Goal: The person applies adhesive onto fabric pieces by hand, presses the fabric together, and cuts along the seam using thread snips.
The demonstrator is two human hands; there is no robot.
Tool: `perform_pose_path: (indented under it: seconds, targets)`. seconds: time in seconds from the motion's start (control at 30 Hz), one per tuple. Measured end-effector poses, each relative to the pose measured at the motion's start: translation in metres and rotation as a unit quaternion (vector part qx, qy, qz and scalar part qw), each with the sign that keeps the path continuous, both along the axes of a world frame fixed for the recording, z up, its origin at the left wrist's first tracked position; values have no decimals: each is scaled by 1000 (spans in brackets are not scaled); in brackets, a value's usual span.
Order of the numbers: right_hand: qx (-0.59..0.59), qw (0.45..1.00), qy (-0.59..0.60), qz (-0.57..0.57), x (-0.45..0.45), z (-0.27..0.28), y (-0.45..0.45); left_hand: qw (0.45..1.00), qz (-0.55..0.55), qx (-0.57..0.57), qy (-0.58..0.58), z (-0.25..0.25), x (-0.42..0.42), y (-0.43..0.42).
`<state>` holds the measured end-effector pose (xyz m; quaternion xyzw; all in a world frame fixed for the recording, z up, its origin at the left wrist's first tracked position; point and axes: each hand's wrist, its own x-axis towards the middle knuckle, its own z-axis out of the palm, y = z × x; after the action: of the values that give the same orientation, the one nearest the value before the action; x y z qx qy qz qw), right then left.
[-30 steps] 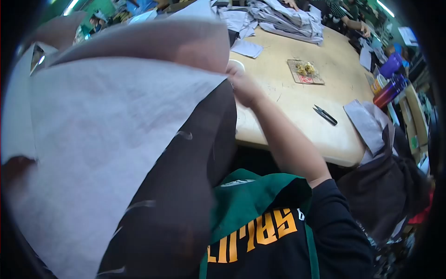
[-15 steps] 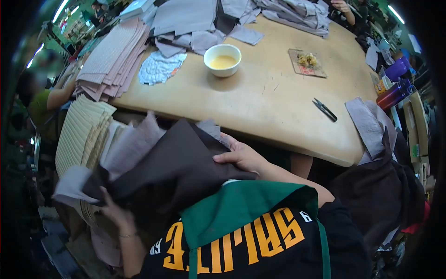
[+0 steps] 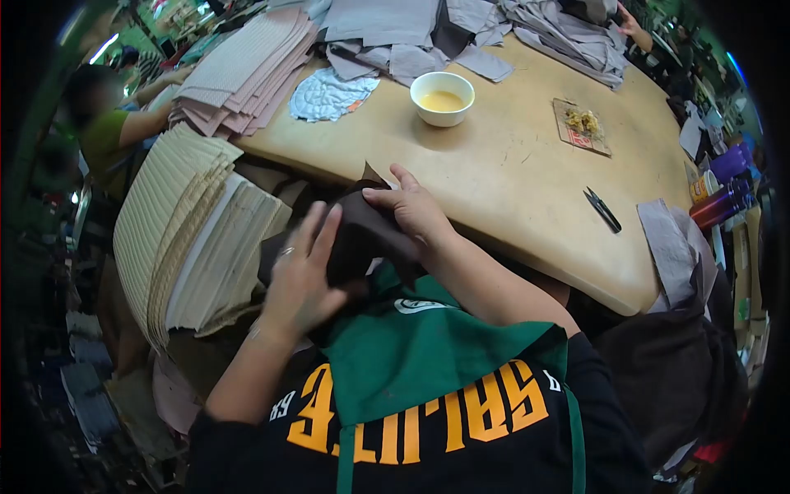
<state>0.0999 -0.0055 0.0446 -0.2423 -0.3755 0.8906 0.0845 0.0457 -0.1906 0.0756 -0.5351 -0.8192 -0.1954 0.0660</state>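
Observation:
A dark brown cloth (image 3: 362,226) is bunched over my lap, just below the table's front edge. My right hand (image 3: 415,212) grips its upper right part, with the thumb over the fabric and the index finger raised. On the cloth's near left side is my left hand (image 3: 303,284), its fingers stretched out and slightly blurred, a ring on one of them. Whether those fingertips press on the fabric or hover over it, I cannot tell. To the left, a thick stack of cream ribbed sheets (image 3: 169,214) stands beside pale layered pieces (image 3: 222,255).
On the table (image 3: 510,222) are a white bowl (image 3: 443,115) of yellow liquid, thread snips (image 3: 603,211), a small board (image 3: 583,128) with yellowish bits, pink ribbed sheets (image 3: 247,70) and grey cloth pieces (image 3: 378,25). Dark cloth (image 3: 666,354) hangs at right. A person (image 3: 123,128) is at left.
My left hand has moved up and right, away from the cloth's lower left edge. The spread dark cloth is now bunched near my right hand. Lilac-grey cloth beside it is out of sight.

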Motion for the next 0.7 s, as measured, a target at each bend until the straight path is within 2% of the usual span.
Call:
perform_pose_path:
  seconds: [0.03, 0.13, 0.17, 0.23, 0.27, 0.33, 0.4, 0.43, 0.47, 0.57, 0.6, 0.67, 0.7]
  targets:
    - [-8, 999, 46, -2, -1, -2, 2, 994, -10, 43, -103, -27, -21, 16]
    - [-8, 982, 189, -18, 0, -36, 17, 961, -40, 219, -162, -53, -83, 41]
    - [29, 984, 172, -26, 4, -46, 20, 948, 24, 232, -215, -54, -95, 42]
    - [102, 986, 131, -29, 11, -61, 19, 854, 129, 299, -406, -52, -111, 42]
    - [136, 982, 130, 3, 15, -68, 12, 816, 145, 322, -458, -53, -119, 40]
    - [327, 940, 91, 43, 15, -84, -5, 726, 177, 366, -554, -58, -136, 33]
    - [487, 871, 35, 61, 9, -98, -13, 601, 109, 330, -720, -66, -150, 17]
    - [524, 850, 31, 48, 7, -99, -15, 525, 72, 308, -790, -73, -158, 7]
    - [562, 826, 27, 34, 4, -99, -16, 482, 45, 284, -828, -94, -176, -3]
    - [673, 739, -20, 21, -1, -95, -21, 481, 68, 352, -800, -81, -146, 14]
    - [707, 705, -40, 20, -1, -93, -22, 472, 18, 336, -815, -74, -141, 13]
    - [708, 705, 36, -19, -5, -86, -15, 453, -84, 299, -836, -63, -131, 8]
    - [707, 702, 75, -39, -7, -80, -8, 459, -56, 318, -828, -62, -127, 8]
